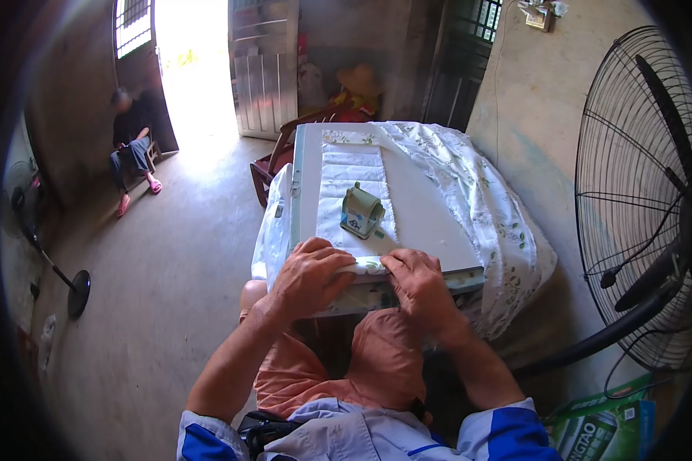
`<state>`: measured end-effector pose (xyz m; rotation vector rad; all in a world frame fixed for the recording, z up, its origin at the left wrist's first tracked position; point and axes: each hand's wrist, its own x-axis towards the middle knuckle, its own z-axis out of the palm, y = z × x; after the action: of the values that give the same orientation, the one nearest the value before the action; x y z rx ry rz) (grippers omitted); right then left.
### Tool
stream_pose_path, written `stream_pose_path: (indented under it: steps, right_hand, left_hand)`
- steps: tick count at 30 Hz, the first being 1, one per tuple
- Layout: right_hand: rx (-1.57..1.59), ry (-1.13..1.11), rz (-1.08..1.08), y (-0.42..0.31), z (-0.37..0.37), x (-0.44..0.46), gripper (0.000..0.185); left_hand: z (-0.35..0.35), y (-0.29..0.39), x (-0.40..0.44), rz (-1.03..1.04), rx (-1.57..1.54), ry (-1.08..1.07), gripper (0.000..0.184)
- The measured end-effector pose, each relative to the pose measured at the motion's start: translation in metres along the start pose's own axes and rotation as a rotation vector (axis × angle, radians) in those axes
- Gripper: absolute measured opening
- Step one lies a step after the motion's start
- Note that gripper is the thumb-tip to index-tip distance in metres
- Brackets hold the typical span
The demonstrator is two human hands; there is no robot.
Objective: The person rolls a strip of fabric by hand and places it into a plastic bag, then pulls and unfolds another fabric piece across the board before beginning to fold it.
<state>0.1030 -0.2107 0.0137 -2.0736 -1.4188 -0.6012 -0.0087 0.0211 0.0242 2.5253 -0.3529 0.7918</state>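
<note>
A long white cloth strip [351, 173] with crosswise creases and a leaf-print end lies down the table [438, 219]. Its near end is a thick fold or roll at the table's front edge. My left hand [309, 270] has its fingers closed over the left end of this roll. At the other end, my right hand [420, 283] pinches the cloth, with fingers bent and pressed together. Beyond my hands, a pale green boxy device [361, 210] with dark markings rests on the strip; its exact kind I cannot tell.
A leaf-patterned tablecloth [500, 215] hangs bunched over the table's right side. A large black fan [646, 177] stands close on the right, above a green carton [607, 430]. A wooden chair [273, 165] is behind the table. A person [133, 138] sits by the open doorway; another fan [77, 292] stands left.
</note>
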Motion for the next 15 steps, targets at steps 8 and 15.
stream_pose_path:
  steps: [8, 15]
  right_hand:
    - [0.041, -0.022, 0.096, 0.01, -0.001, 0.017, 0.03]
    - [0.114, 0.049, 0.2, 0.024, 0.013, 0.024, 0.038]
  left_hand:
    - [-0.007, -0.015, 0.02, -0.151, -0.142, -0.061, 0.025]
    - [0.004, -0.032, 0.028, -0.184, -0.094, -0.032, 0.031]
